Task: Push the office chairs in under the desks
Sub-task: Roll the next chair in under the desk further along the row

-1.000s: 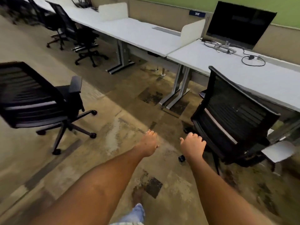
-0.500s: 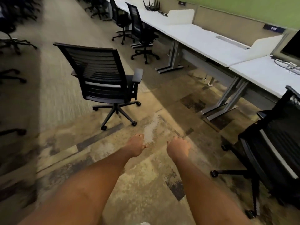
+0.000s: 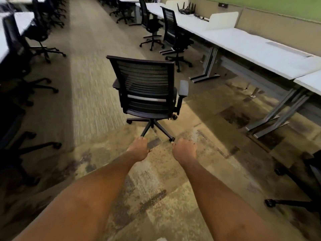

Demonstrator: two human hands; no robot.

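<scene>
A black mesh-backed office chair (image 3: 145,86) stands alone in the middle of the aisle, its back toward me, well away from the long white desk (image 3: 257,49) on the right. My left hand (image 3: 138,150) and my right hand (image 3: 185,149) are stretched out low in front of me, fingers curled in, holding nothing. Both hands hang just short of the chair's wheeled base and touch nothing. Only the base of another black chair (image 3: 298,193) shows at the right edge.
Two black chairs (image 3: 173,37) stand at the desks farther down the right row. More dark chairs (image 3: 26,49) and desks line the left side. Grey desk legs (image 3: 278,117) stand on the floor at right. Patterned carpet (image 3: 90,84) runs down the aisle.
The view has swung left, away from the chair at the monitor desk. The lone chair in the aisle has come to the centre and looks nearer. Both hands stay curled and empty.
</scene>
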